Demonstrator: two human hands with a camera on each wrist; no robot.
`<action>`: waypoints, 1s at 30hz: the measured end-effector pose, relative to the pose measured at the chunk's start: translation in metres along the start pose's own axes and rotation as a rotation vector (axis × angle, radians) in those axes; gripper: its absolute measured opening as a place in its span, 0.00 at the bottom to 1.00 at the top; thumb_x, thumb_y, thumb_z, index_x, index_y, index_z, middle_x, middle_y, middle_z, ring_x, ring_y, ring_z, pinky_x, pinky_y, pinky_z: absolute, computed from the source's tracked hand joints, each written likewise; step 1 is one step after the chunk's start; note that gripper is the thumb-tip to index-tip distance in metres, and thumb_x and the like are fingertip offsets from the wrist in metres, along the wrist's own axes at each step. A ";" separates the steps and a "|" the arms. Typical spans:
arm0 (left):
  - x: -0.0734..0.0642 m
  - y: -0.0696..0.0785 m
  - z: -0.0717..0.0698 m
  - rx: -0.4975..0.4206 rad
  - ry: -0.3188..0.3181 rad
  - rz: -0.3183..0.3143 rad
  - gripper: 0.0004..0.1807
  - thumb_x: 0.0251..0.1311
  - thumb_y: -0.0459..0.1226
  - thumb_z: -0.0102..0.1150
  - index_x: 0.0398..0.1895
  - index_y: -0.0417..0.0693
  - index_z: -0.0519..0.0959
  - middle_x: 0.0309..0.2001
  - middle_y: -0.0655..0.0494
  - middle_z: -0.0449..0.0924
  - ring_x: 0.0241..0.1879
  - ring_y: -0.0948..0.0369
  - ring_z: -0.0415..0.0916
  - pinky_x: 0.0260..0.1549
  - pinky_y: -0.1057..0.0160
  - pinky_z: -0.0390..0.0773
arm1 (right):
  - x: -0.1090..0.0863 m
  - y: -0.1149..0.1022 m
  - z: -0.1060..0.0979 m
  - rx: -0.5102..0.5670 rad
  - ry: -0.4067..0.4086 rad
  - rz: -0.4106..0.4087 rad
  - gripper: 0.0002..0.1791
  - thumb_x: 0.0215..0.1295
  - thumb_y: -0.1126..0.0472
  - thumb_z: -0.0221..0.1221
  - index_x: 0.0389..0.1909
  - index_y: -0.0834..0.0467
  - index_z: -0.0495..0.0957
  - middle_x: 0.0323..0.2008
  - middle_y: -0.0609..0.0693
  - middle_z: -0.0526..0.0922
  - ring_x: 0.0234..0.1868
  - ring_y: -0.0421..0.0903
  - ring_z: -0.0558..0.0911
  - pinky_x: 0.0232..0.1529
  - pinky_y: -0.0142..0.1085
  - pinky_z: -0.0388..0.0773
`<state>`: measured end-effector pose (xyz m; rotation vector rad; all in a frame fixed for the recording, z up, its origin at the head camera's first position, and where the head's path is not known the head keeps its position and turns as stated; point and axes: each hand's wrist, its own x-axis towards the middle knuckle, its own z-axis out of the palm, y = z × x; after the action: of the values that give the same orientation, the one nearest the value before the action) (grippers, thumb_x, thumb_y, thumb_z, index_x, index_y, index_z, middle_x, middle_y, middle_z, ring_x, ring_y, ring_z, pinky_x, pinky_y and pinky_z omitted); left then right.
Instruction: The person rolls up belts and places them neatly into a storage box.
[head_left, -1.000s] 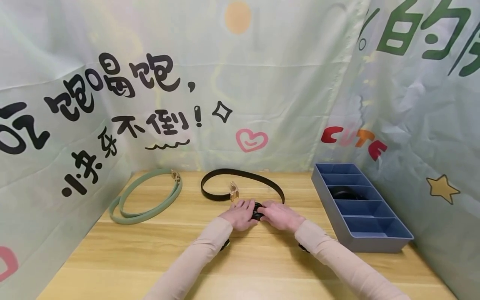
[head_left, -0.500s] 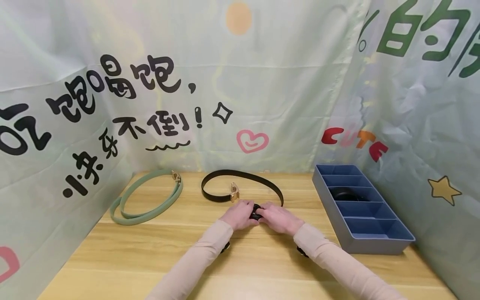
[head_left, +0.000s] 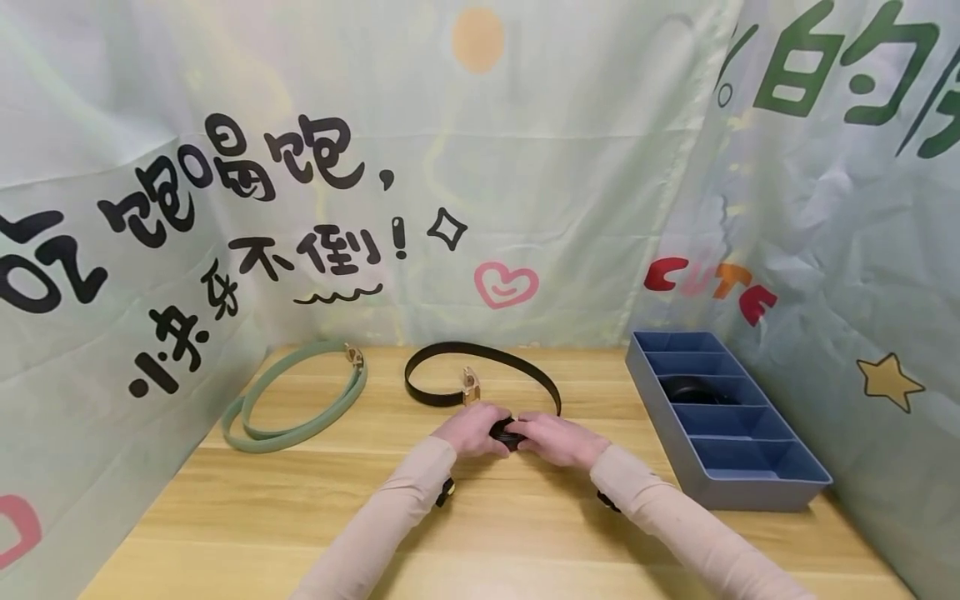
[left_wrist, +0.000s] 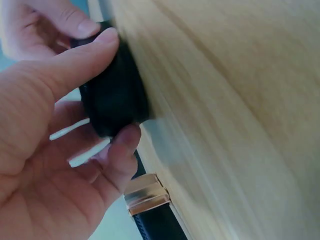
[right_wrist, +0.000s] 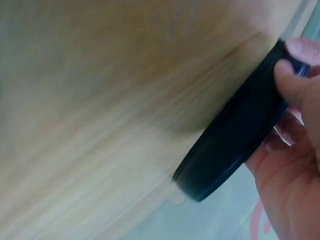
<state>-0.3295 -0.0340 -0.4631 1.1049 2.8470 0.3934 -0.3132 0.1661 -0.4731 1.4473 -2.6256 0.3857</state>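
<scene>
Biggest thing here is the pale printed fabric backdrop (head_left: 577, 200), then the light wood-grain table (head_left: 225, 533). Clock calls are from the hands in the head view, 12 being the far side.

At 3 o'clock there's a blue-grey plastic box (head_left: 757, 493) with five compartments, long axis running roughly 11 to 5. Around 9 lies a sage-green belt (head_left: 264, 445), looped over itself. At 12, a slim black belt (head_left: 435, 400) curves on edge, buckle end pointing to about 3, other end vanishing behind the right hand.

Left hand (head_left: 471, 430) and right hand (head_left: 562, 440) both pinch the same thing, thumbs and fingers on it. Box's middle compartment has a curved black object (head_left: 690, 390).

What they're gripping, right between them: a tightly wound black coil (head_left: 506, 432). Its long axis goes about 11 to 5 in the left wrist view, 1 to 7 in the right. Can't tell if it joins the black belt.

Smallest: the belt's gold metal buckle (head_left: 471, 385), near 11.
</scene>
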 end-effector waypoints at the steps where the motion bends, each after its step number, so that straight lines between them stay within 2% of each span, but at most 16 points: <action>1: -0.001 -0.001 0.000 -0.024 -0.015 0.013 0.20 0.51 0.46 0.73 0.46 0.53 0.80 0.43 0.60 0.84 0.44 0.64 0.78 0.49 0.64 0.75 | -0.001 0.001 0.000 0.024 0.007 -0.011 0.13 0.65 0.65 0.61 0.50 0.58 0.80 0.42 0.52 0.82 0.42 0.44 0.82 0.44 0.37 0.80; 3: -0.002 -0.002 -0.001 -0.066 -0.039 0.024 0.21 0.51 0.44 0.74 0.49 0.53 0.80 0.46 0.60 0.84 0.47 0.64 0.78 0.52 0.64 0.75 | -0.001 0.002 0.001 0.051 0.021 -0.028 0.12 0.64 0.64 0.62 0.48 0.58 0.81 0.42 0.52 0.81 0.42 0.44 0.82 0.44 0.37 0.80; 5: -0.003 -0.002 -0.001 -0.082 -0.043 0.003 0.22 0.50 0.44 0.75 0.49 0.53 0.80 0.46 0.60 0.83 0.46 0.65 0.77 0.52 0.65 0.74 | 0.000 0.002 0.002 0.044 0.024 -0.030 0.09 0.64 0.62 0.62 0.45 0.56 0.82 0.41 0.50 0.81 0.41 0.43 0.82 0.44 0.36 0.80; 9: -0.004 0.000 -0.001 -0.095 -0.014 -0.116 0.21 0.44 0.48 0.78 0.39 0.52 0.81 0.38 0.60 0.83 0.37 0.65 0.75 0.42 0.66 0.75 | 0.005 -0.004 0.003 -0.023 0.007 0.004 0.05 0.66 0.60 0.61 0.40 0.54 0.81 0.36 0.47 0.80 0.36 0.38 0.80 0.38 0.31 0.79; 12: -0.004 0.003 -0.002 -0.089 0.013 -0.173 0.22 0.40 0.50 0.79 0.34 0.51 0.81 0.33 0.59 0.81 0.32 0.65 0.74 0.36 0.65 0.75 | 0.007 -0.008 0.004 -0.038 -0.014 0.025 0.04 0.67 0.61 0.60 0.40 0.54 0.81 0.34 0.47 0.80 0.33 0.36 0.78 0.34 0.29 0.77; 15: -0.005 0.002 -0.002 -0.068 0.020 -0.176 0.22 0.40 0.50 0.79 0.36 0.51 0.83 0.34 0.60 0.82 0.32 0.65 0.74 0.36 0.65 0.75 | 0.007 -0.007 0.003 -0.022 -0.020 0.007 0.08 0.66 0.66 0.60 0.44 0.55 0.81 0.37 0.48 0.80 0.35 0.39 0.80 0.36 0.30 0.78; 19: -0.004 0.000 -0.002 -0.063 -0.010 -0.132 0.23 0.42 0.46 0.79 0.43 0.54 0.83 0.41 0.61 0.84 0.38 0.66 0.76 0.42 0.66 0.75 | 0.004 -0.002 0.004 0.012 -0.010 -0.037 0.15 0.64 0.69 0.61 0.50 0.55 0.80 0.41 0.50 0.81 0.40 0.41 0.81 0.42 0.33 0.79; 23: -0.003 -0.002 -0.004 -0.085 -0.049 -0.089 0.23 0.42 0.43 0.79 0.44 0.54 0.82 0.41 0.62 0.84 0.38 0.67 0.76 0.44 0.67 0.74 | 0.004 0.002 0.006 0.033 0.026 -0.081 0.13 0.63 0.68 0.62 0.48 0.55 0.81 0.41 0.50 0.81 0.40 0.41 0.81 0.43 0.34 0.79; 27: -0.002 0.000 -0.003 -0.069 -0.018 -0.137 0.23 0.40 0.50 0.80 0.37 0.51 0.81 0.33 0.62 0.81 0.32 0.66 0.74 0.36 0.68 0.74 | 0.007 0.000 0.007 0.001 0.042 -0.091 0.08 0.64 0.64 0.62 0.43 0.55 0.81 0.37 0.48 0.81 0.37 0.39 0.81 0.39 0.30 0.78; 30: -0.001 0.001 -0.002 -0.029 0.017 -0.159 0.24 0.38 0.54 0.79 0.34 0.51 0.81 0.30 0.62 0.80 0.29 0.66 0.73 0.31 0.67 0.73 | 0.009 -0.002 0.006 -0.016 0.014 -0.065 0.07 0.65 0.64 0.62 0.43 0.54 0.81 0.35 0.48 0.80 0.34 0.38 0.79 0.36 0.28 0.77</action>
<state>-0.3284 -0.0341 -0.4612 0.8660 2.9077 0.4326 -0.3164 0.1557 -0.4769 1.5151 -2.5569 0.3663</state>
